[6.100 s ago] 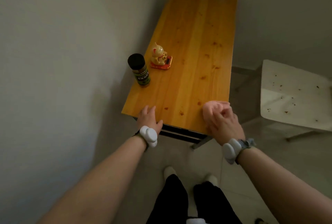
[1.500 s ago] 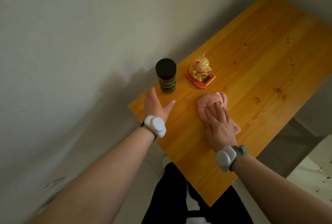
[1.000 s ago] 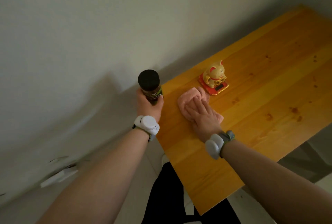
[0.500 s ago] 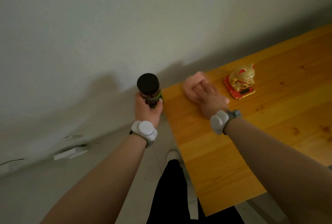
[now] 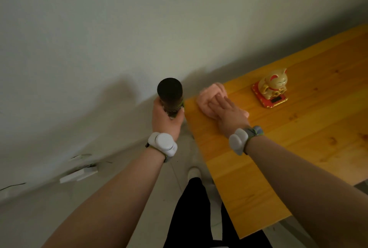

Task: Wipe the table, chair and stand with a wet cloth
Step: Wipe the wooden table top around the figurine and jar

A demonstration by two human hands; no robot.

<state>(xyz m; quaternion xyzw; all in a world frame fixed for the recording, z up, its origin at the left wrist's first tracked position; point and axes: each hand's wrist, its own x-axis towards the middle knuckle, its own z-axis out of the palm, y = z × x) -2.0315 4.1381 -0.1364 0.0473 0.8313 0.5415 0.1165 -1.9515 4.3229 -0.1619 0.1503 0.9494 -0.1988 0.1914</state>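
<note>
Two hands at work, and we have them on different jobs. Our left hand (image 5: 166, 117) is curled round the dark-capped bottle (image 5: 170, 94), holding it upright just off the table's corner, over the floor. Our right hand (image 5: 229, 114) lies flat, fingers straight, pressing the pink cloth (image 5: 207, 98) down on the wooden table (image 5: 298, 144), right at the corner nearest the wall. The cloth is bunched and soft under the palm. Being wet, we'd judge it limp and a little clingy, so it wants a broad flat press from above rather than a pinch, or it may roll up and skid. The tabletop looks smooth and hard, easy going. Watch the gold cat figure (image 5: 273, 86) standing near the cloth on its red base: it looks light and breakable, so we'd take it by the base before wiping there. Chair and stand are out of view, and our guess is the table is only partly done.
</note>
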